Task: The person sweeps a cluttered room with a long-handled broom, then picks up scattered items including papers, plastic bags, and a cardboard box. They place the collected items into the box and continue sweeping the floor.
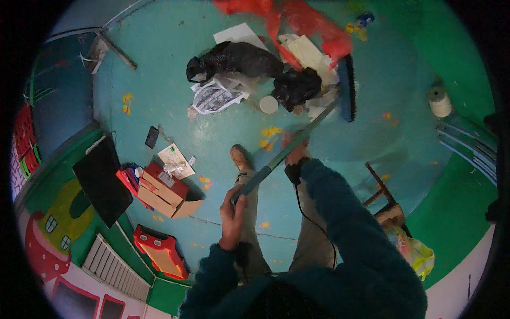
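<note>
Both hands are closed round the long grey-green handle of a push broom (275, 162). My left hand (232, 215) grips the near end, in front of my left leg. Farther up the handle, by my right knee, my right hand (295, 149) holds it. The dark blue broom head (347, 87) stands on the floor at the right side of a litter heap. In that heap lie black plastic bags (239, 58), a crumpled printed sheet (217, 97), a pale flattened piece (308, 53), a round white lid (269, 105) and red plastic sheeting (308, 21).
At left are a phone (152, 136), an open cardboard box (162, 194), a black panel (103, 181) and a red-framed board (161, 252). A white roll (439, 102) and blue metal bars (470, 151) stand at right. A wooden chair-like frame (390, 204) lies near a yellow-green bag (419, 255).
</note>
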Demonstrator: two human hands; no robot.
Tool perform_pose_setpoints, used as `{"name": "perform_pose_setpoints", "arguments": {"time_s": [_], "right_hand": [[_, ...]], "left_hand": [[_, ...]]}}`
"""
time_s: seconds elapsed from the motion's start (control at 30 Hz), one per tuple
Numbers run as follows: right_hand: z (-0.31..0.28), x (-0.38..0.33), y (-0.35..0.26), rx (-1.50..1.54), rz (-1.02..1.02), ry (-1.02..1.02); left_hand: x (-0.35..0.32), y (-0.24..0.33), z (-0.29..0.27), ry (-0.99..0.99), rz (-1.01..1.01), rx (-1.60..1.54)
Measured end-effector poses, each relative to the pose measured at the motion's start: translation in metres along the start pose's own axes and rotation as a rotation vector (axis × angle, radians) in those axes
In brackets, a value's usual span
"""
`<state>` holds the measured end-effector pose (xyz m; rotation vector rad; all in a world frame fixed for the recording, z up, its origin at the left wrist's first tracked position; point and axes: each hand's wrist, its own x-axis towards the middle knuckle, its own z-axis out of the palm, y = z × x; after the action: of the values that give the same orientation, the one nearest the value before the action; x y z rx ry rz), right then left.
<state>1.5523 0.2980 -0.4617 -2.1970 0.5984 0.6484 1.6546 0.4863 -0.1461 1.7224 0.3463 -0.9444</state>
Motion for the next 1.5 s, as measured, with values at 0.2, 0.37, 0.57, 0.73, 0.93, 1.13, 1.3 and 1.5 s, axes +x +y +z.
{"name": "perform_pose_setpoints", "arguments": {"time_s": [0.2,0.37,0.57,0.73,0.93,1.13,1.3,1.5], "right_hand": [[0.034,0.113,-0.01,0.035,0.028,0.331],[0.082,0.179,0.015,-0.307,-0.094,0.416],[0.1,0.209,0.039,-0.54,-0.133,0.382],[0.096,0.204,0.038,-0.65,-0.09,0.379],[0.102,0.21,0.042,-0.721,-0.204,0.41],[0.099,0.182,0.044,-0.061,-0.079,0.289],[0.061,0.064,0.04,-0.006,0.142,0.224],[-0.019,-0.11,0.071,0.525,0.329,0.448]], "left_hand": [[0.027,-0.011,-0.028,0.061,-0.049,0.111],[0.047,-0.028,-0.045,0.122,0.036,0.218],[0.058,-0.035,-0.056,0.128,0.089,0.251],[0.049,-0.02,-0.051,0.066,0.046,0.228],[0.044,-0.015,-0.048,0.077,0.038,0.266],[0.04,-0.016,-0.032,0.145,0.1,0.319],[0.001,0.016,0.005,0.087,0.059,0.204],[-0.031,0.047,0.032,-0.039,0.229,0.292]]}}
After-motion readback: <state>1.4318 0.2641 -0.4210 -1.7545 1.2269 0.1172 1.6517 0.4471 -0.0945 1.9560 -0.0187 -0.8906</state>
